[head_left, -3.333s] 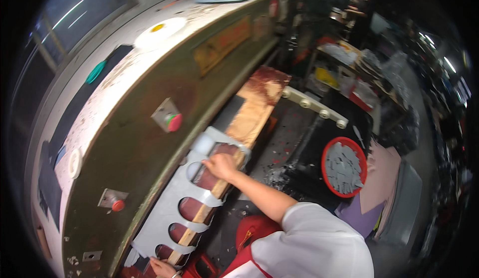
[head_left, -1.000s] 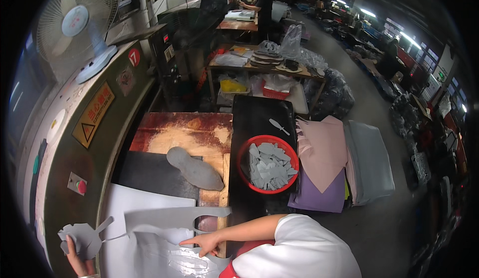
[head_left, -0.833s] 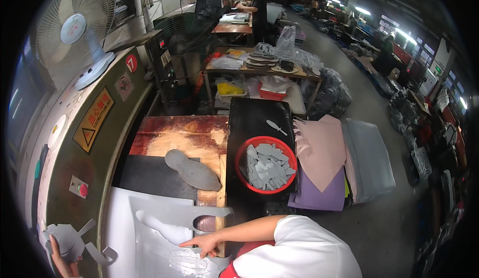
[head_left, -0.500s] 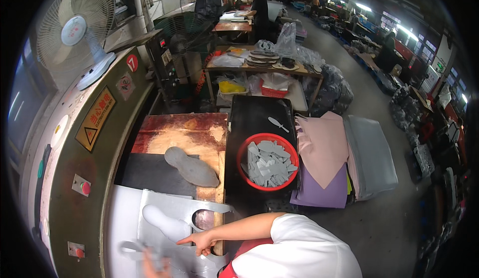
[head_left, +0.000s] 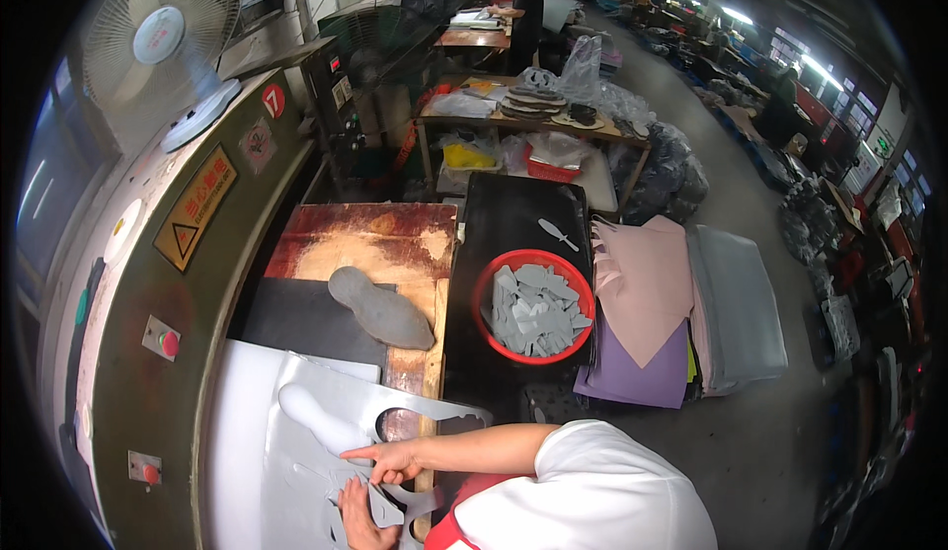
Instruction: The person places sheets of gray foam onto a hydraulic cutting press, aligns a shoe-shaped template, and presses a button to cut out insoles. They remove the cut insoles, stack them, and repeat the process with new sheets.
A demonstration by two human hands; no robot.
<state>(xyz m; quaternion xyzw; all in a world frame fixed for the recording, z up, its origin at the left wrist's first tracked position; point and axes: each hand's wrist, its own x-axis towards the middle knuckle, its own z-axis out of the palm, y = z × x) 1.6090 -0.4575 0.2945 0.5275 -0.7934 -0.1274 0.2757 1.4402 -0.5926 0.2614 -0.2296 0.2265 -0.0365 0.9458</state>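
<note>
A grey sheet (head_left: 308, 471) with cut-out openings lies low in the view, over a white sheet (head_left: 237, 402). My right hand (head_left: 393, 459) reaches in from the right with index finger stretched out and thumb apart, its fingertips at the sheet just below a sole-shaped opening (head_left: 321, 420); nothing shows in it. Below it, my left hand (head_left: 365, 518) rests on the sheet with a small grey cut piece (head_left: 385, 510) between thumb and fingers. A grey sole-shaped die (head_left: 380, 308) lies farther up on a black mat (head_left: 296, 313).
A red basket (head_left: 484, 328) of grey pieces stands on a black surface (head_left: 513, 204), near a loose grey piece (head_left: 559, 235). Pink sheets (head_left: 642, 274), purple sheets (head_left: 632, 367) are stacked at right. A green machine (head_left: 197, 303) carries a fan (head_left: 160, 37). Another person (head_left: 526, 17) stands far off.
My left hand, blurred farther left with a grey strip, has moved right and settled on the sheet beneath my right hand. My right hand has shifted slightly up and left.
</note>
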